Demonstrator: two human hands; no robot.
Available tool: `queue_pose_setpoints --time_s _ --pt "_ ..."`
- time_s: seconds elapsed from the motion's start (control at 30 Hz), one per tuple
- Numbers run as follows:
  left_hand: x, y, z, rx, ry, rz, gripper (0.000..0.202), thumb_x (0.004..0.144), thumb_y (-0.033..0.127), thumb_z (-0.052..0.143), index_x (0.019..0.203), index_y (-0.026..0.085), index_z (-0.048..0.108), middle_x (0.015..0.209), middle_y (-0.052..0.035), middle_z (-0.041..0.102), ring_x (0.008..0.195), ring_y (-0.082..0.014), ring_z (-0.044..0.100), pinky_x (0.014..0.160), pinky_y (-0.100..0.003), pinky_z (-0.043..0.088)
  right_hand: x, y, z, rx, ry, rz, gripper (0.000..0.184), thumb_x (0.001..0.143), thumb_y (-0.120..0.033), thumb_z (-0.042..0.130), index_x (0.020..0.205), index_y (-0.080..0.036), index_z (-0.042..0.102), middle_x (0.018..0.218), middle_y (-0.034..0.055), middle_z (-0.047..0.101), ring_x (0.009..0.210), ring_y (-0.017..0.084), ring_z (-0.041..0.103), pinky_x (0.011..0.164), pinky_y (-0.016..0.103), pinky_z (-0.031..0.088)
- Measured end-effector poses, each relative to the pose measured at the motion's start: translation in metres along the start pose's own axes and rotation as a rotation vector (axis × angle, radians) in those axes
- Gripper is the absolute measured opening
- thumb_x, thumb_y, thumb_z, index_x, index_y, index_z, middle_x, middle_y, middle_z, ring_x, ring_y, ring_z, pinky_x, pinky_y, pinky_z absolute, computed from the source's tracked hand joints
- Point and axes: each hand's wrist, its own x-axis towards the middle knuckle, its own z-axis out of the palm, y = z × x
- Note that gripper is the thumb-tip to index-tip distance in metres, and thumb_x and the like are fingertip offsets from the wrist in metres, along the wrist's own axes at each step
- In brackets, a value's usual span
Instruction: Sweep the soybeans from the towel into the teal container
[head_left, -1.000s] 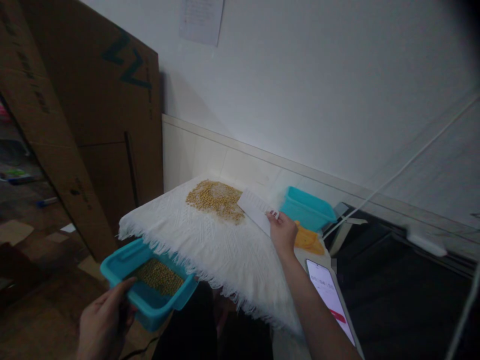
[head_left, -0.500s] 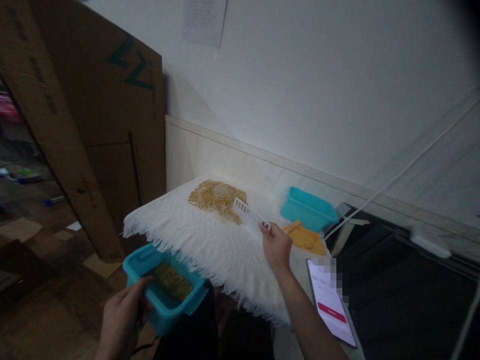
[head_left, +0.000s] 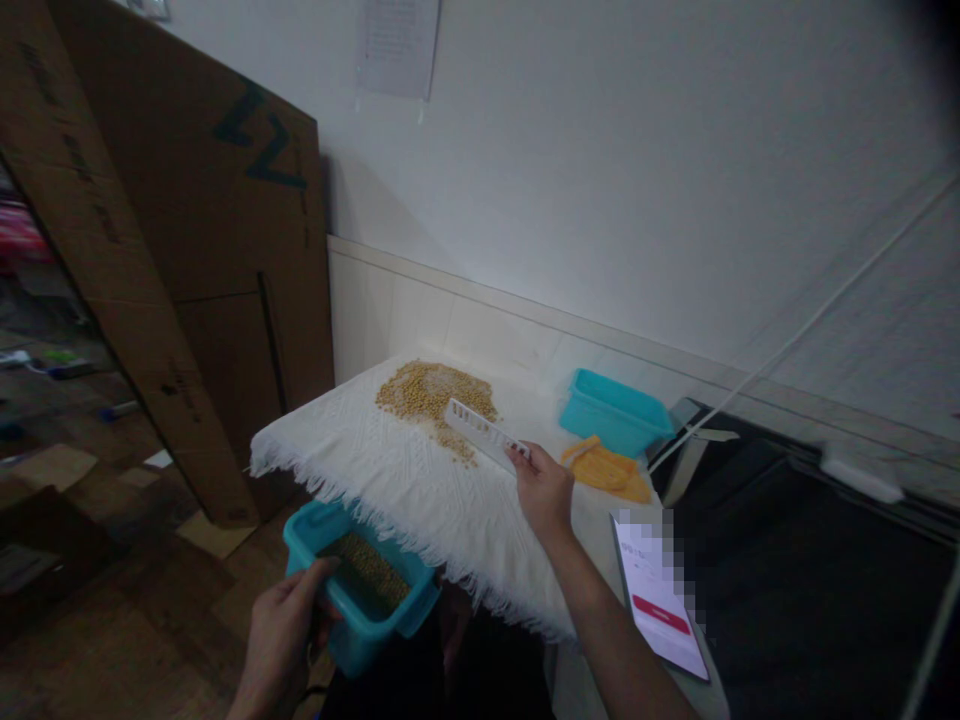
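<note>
My left hand grips the near rim of a turquoise plastic bin, thumb over the edge. Inside the bin lies a layer of yellowish beans; its far side tucks under the fringe of the white tablecloth. Closed on one end of a white slotted plastic strip is my right hand. The strip's far end stands on the cloth at the edge of a heap of soybeans. A few loose beans lie on the near side of the strip.
A second turquoise bin stands at the back right, with a yellow cloth in front of it. A phone lies on the right edge. A tall cardboard box stands left, and a white cable crosses at right.
My right hand and the strip have moved left and toward me, and some beans now lie nearer the front. My left hand has shifted the bin to the right, along the cloth's fringe.
</note>
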Motion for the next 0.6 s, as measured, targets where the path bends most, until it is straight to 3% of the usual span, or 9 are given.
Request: queue_pose_setpoints --time_s 0.17,0.6 --pt "-0.003 -0.002 0.005 0.04 -0.008 0.01 0.046 0.062 0.055 0.063 0.036 0.019 0.054 0.022 0.0034 0.039 0.024 -0.0098 0.032 0.03 -0.022 0.022 -0.001 -0.003 0.0 0.057 -0.077 -0.011 0.031 0.089 -0.04 0.049 0.091 -0.017 0.07 0.069 0.0029 0.07 0.06 0.015 0.063 0.057 0.021 0.043" --pt "-0.01 0.0 0.01 0.064 -0.072 -0.012 0.045 0.063 0.052 0.063 0.036 0.018 0.055 0.021 0.0023 0.039 0.023 -0.0088 0.029 0.03 -0.022 0.021 -0.001 -0.01 -0.002 0.127 -0.076 -0.039 0.022 0.088 -0.031 0.053 0.091 -0.018 0.07 0.075 0.0021 0.072 0.065 0.014 0.065 0.06 0.02 0.045"
